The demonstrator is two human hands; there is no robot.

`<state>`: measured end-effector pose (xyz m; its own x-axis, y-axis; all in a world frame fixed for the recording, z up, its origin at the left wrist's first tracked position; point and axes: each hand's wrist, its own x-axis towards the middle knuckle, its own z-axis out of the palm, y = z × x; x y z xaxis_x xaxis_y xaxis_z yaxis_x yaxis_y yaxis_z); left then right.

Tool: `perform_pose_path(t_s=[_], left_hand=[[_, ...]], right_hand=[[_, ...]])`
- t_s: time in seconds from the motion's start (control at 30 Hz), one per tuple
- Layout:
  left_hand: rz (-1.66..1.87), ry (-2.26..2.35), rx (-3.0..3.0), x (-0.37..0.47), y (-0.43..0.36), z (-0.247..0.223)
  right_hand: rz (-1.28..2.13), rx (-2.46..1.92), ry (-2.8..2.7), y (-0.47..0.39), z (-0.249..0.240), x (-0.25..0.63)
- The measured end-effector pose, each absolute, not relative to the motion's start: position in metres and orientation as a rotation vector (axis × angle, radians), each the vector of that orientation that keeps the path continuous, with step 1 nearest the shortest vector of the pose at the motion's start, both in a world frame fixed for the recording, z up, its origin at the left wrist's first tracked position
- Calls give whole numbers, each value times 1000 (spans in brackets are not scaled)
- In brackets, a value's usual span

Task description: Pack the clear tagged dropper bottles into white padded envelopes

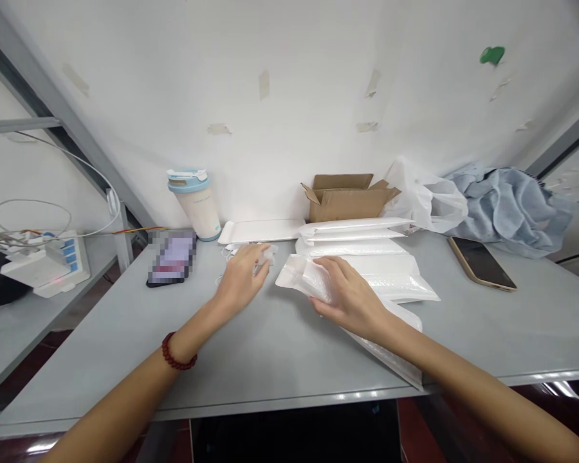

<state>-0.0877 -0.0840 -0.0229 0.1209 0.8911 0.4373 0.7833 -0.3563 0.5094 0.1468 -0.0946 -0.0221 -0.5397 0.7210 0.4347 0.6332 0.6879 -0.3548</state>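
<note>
While the fingers of the right hand grasp a white padded mailer slanting toward the desk's front edge, those of the left hand appear to pinch a clear packet. The mailer should prove light, soft and slippery; hold its sides. At the smooth desk's rear edge, a carton stands by a white wall.

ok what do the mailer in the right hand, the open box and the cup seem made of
Mailer: probably glossy plastic film, given its highlights and crinkles. Open box: likely matte brown cardboard, judging by stiff folded flaps. Cup: smooth cream body suggests plastic or coated metal, unclear which.
</note>
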Motion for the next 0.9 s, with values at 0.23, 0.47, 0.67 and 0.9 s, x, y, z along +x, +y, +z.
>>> perform_pose_path(t_s=[0.23,0.47,0.67,0.9], left_hand=[[1383,1388,1485,-79,-96,4],[1183,1259,1378,-70,-93,-17],[1038,1420,1555,-68,-95,-19],[777,1577,1819,-60,-104,-25]], right_hand=[[225,-1048,-2353,-94,-23,148],[229,-1006,-2346,-93,-24,146],[240,-982,-2344,-95,-25,145],[204,-939,-2355,-95,-28,145]])
